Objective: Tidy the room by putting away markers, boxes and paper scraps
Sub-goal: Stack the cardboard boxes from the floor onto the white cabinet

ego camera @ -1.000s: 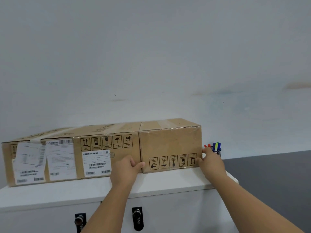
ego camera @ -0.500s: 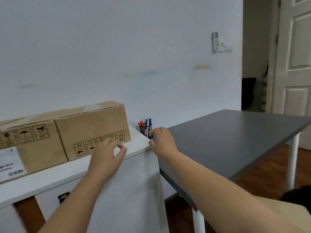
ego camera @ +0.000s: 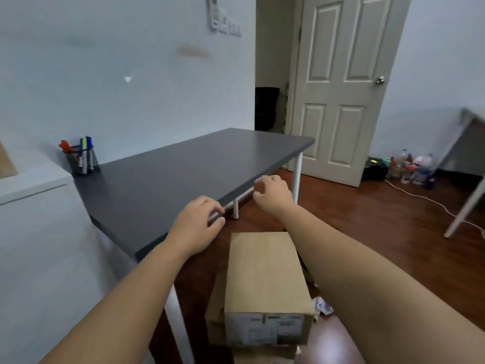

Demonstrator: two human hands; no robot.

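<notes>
Both hands hang empty, fingers loosely curled: left hand [ego camera: 195, 227] over the table's [ego camera: 162, 185] near edge, right hand [ego camera: 273, 193] just past it. The cardboard box [ego camera: 265, 279] on the floor looks stiff and probably fairly heavy; grip its two long sides.

— The box [ego camera: 265, 274]: what's it made of?
— Plain brown cardboard, matt, with a white printed paper label on its near end.
— And the table [ego camera: 168, 177]?
— Dark grey top, smooth and matt, on white legs with a slight sheen.
— The floor [ego camera: 393, 232]?
— Reddish-brown wood boards, glossy, catching the light.
— The door [ego camera: 341, 82]?
— Painted panels, satin cream, with a shiny metal knob [ego camera: 379, 80].
</notes>
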